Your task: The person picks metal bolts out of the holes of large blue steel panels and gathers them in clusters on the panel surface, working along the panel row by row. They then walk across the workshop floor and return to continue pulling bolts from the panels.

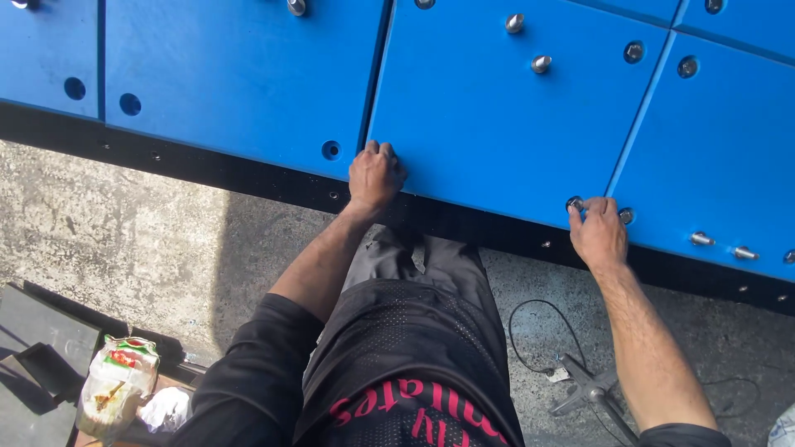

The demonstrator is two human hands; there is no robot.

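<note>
Leaning over a big blue panel, the person has both hands down along its near edge. The left hand sits at about 11 o'clock from the body, knuckles up, fingers curled shut over the panel's lower edge right where a seam between two panels runs up; whether they grip anything beyond the edge itself, I cannot tell. Just to its 9 o'clock side is an empty round hole.

Over at 1 o'clock the right hand is on the panel's lower edge too, thumb and forefinger pinched closed on a small metal bolt seated in a hole. A second bolt head sits just beside that hand at its 3 o'clock. Farther along at 3 o'clock two more bolts stick out of the next panel, and up at 12 o'clock a pair of shiny bolts stand proud of the surface.

Below the panels runs a black steel edge, then rough concrete floor. At 5 o'clock a grey tool with a black cable lies on the floor near the right forearm. At 8 o'clock sits a crumpled food wrapper bag.
</note>
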